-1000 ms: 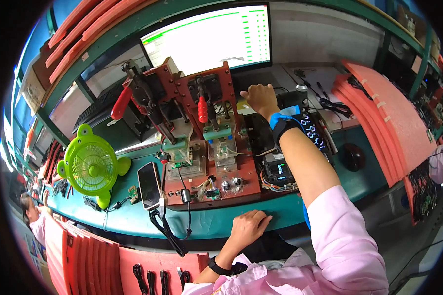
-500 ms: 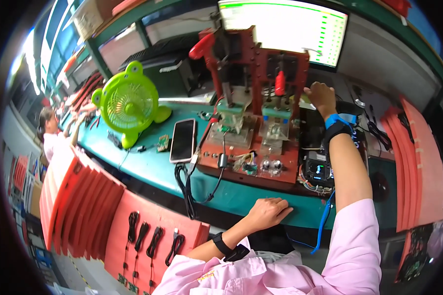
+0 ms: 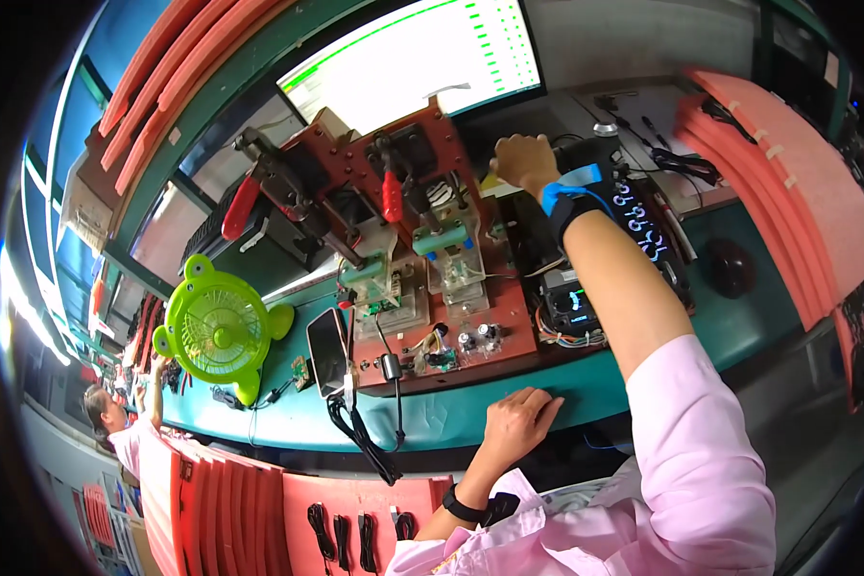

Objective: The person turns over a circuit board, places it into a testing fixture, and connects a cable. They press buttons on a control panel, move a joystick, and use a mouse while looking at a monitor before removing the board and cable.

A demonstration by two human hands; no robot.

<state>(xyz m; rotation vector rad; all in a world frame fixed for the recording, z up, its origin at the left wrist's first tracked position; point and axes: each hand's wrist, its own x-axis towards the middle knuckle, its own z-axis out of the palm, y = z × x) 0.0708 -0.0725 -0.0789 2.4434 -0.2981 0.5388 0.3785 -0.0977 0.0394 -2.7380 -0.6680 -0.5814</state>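
Observation:
My right hand (image 3: 526, 161), a blue strap and a black band at its wrist, is stretched forward over the back of the dark electronics unit (image 3: 643, 228). Its fingers are curled; whatever they may hold is hidden. Closest to it on the left is the red-brown test fixture (image 3: 504, 336), with two red-handled toggle clamps (image 3: 392, 197) above clear plates and small circuit boards (image 3: 394, 286). By the bench's front edge rests my left hand (image 3: 516, 422), fingers bent together and nothing visible in them. A black band circles its wrist.
Left of the fixture lie a phone (image 3: 327, 350), a coiled black cable (image 3: 360, 437) and a green frog-shaped fan (image 3: 216, 331). Behind stands a lit monitor (image 3: 403, 62). Red foam sheets (image 3: 778, 182) lean at right; more (image 3: 226, 509) stand at lower left. Another person (image 3: 125, 437) works at far left.
The view has swung to the right and tilted, so the fixture and monitor sit further left. My right hand stays forward beside the fixture; my left remains at the bench edge.

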